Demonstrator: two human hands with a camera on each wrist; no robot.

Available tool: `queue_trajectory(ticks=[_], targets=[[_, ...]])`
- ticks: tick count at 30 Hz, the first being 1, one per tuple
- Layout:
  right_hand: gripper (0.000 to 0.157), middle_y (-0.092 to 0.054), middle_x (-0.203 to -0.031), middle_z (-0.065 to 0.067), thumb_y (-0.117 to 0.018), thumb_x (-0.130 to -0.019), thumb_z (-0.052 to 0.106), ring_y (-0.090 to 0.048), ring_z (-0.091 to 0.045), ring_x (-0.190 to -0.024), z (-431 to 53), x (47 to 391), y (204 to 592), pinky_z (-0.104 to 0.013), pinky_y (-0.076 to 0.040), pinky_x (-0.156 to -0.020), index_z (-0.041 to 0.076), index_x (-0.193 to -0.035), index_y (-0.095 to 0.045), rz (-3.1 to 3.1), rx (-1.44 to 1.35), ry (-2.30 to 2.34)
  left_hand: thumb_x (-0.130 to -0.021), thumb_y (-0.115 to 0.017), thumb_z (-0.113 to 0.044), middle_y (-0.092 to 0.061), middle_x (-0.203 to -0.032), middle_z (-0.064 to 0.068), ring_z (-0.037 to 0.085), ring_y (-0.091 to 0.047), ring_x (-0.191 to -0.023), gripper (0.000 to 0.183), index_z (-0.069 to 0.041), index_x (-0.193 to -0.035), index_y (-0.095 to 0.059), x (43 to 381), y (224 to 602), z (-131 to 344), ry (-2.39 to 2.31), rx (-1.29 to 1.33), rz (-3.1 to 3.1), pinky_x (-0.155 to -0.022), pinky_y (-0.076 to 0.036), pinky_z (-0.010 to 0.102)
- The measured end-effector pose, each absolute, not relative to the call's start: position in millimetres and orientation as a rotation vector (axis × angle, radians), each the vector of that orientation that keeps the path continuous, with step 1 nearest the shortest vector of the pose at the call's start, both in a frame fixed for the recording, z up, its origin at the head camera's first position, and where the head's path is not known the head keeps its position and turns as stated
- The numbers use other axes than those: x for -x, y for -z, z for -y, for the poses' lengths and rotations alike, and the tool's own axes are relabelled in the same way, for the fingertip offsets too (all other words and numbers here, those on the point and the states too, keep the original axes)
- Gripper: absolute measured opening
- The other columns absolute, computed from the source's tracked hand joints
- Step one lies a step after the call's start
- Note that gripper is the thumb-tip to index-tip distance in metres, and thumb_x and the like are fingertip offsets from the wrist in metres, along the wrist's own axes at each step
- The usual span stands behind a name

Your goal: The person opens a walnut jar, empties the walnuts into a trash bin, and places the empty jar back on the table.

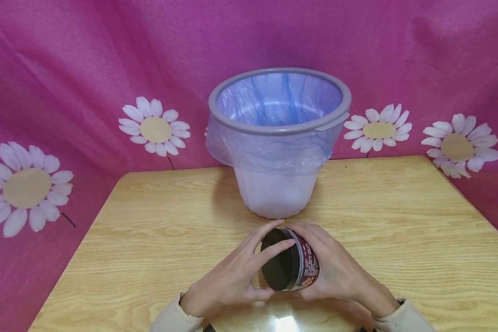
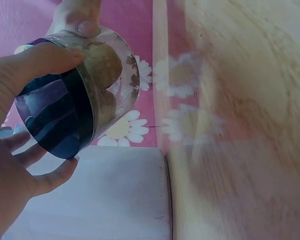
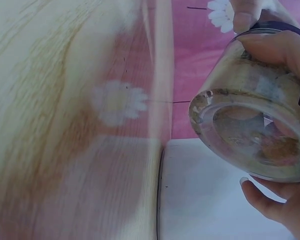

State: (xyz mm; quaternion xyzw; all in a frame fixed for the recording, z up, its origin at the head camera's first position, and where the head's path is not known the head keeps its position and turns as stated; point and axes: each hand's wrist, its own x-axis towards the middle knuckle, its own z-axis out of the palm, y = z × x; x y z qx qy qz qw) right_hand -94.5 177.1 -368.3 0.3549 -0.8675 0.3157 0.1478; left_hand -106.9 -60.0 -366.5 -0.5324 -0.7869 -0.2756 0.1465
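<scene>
Head view: jar (image 1: 314,256) is held between two hands, on the near side of the bin (image 1: 275,193), close to its foot. By the wrist views, it is lifted clear of the table (image 1: 149,230) on which the bin is stood. Long axis is tilted and set roughly crosswise to the bin: dark lid (image 1: 279,271) is turned toward the left hand (image 1: 236,272), clear base (image 3: 260,132) toward the right. Lid edge is grasped by the left fingers and thumb; jar body is gripped by the right hand (image 1: 336,263). Neither hand is nearer; both are in contact.

Materials: lid smooth, glossy, round. Jar wall transparent, cylindrical; glass or plastic cannot be told. Deep red label (image 1: 308,269) is printed in white. Bin is pale and tapered, grey-rimmed; thin, crinkled bluish liner (image 1: 269,152) is folded over its rim. Table is wood-grained and shiny. Behind the bin, magenta cloth (image 1: 108,46) is patterned with white daisies.
</scene>
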Motion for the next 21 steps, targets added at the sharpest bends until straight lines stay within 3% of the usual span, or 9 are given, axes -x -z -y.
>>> queue_trajectory(ticks=[7, 21], targets=[[0.113, -0.052, -0.131, 0.001, -0.090, -0.041, 0.036, -0.050, -0.014, -0.116, -178.1, 94.2, 368.0, -0.038, -0.049, -0.093, 0.011, -0.140, -0.043, 2.501, -1.007, -0.891, -0.066, -0.086, -0.026, -0.028, -0.151, 0.012, 0.024, -0.034, -0.135, 0.097, -0.016, -0.147, -0.034, 107.4, 365.8, 58.2, 0.797, 1.523, 2.239, -0.109, -0.034, 0.034], [0.114, -0.053, -0.130, 0.003, -0.092, -0.041, 0.039, -0.050, -0.013, -0.116, -178.2, 94.6, 367.4, -0.038, -0.049, -0.092, 0.013, -0.141, -0.043, 2.493, -1.011, -0.891, -0.065, -0.086, -0.020, -0.022, -0.154, 0.012, 0.024, -0.029, -0.138, 0.098, -0.019, -0.148, -0.033, 106.9, 367.6, 60.2, 0.840, 1.536, 2.280, -0.106, -0.039, 0.037]])
